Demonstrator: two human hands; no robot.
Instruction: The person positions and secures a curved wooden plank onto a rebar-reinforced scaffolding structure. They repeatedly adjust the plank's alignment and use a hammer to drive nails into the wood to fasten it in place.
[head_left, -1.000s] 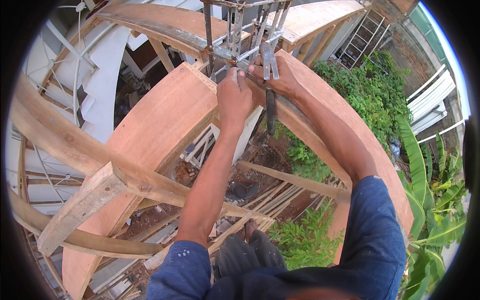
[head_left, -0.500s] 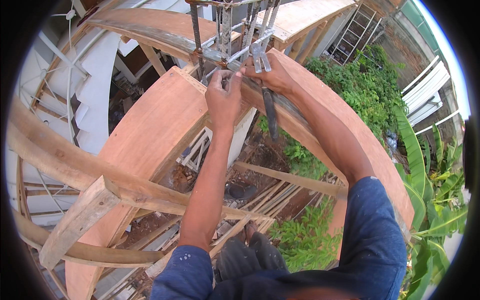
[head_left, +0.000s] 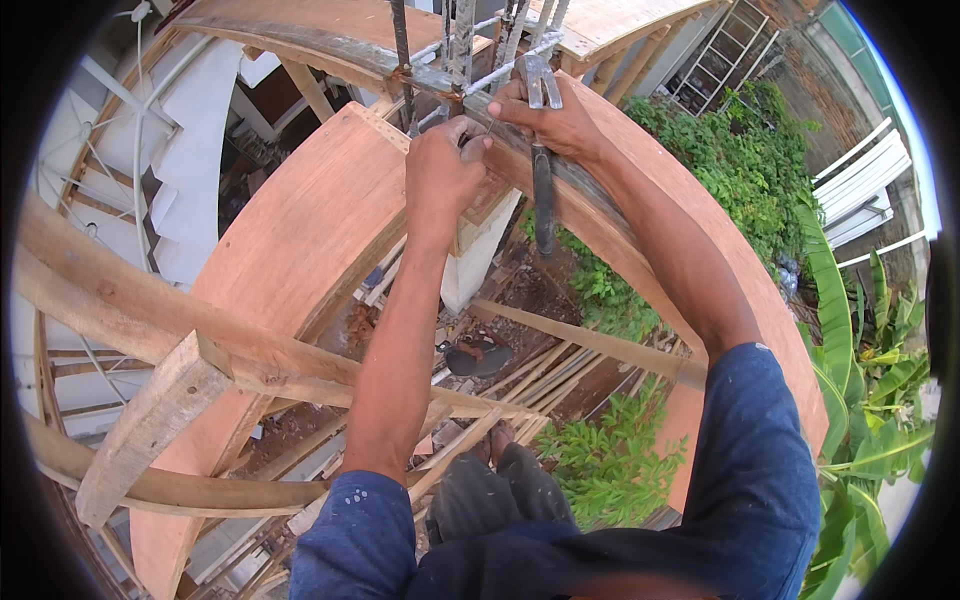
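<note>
My right hand (head_left: 565, 118) is closed around a claw hammer (head_left: 543, 195), its metal claw up and its dark handle hanging below the fist. The thumb and forefinger of that hand point toward the edge of a wooden beam (head_left: 580, 182). My left hand (head_left: 445, 170) is closed, fingers curled inward, over the joint between the beam and a curved plywood panel (head_left: 310, 215). Whatever its fingers pinch, if anything, is too small to make out. Just beyond both hands stand upright steel bars (head_left: 462, 45) tied with crosswise ties.
Another curved plywood panel (head_left: 690, 235) runs down the right. Wooden braces (head_left: 160, 425) cross at lower left. Far below lie stacked wooden poles (head_left: 545, 385) and rubble. Green plants (head_left: 720, 180) grow at right, near a metal ladder (head_left: 730, 55).
My hands, close together at the beam before, are now farther apart. The left hand has turned so its back and knuckles show. The hammer stays in my right hand. The view has shifted slightly.
</note>
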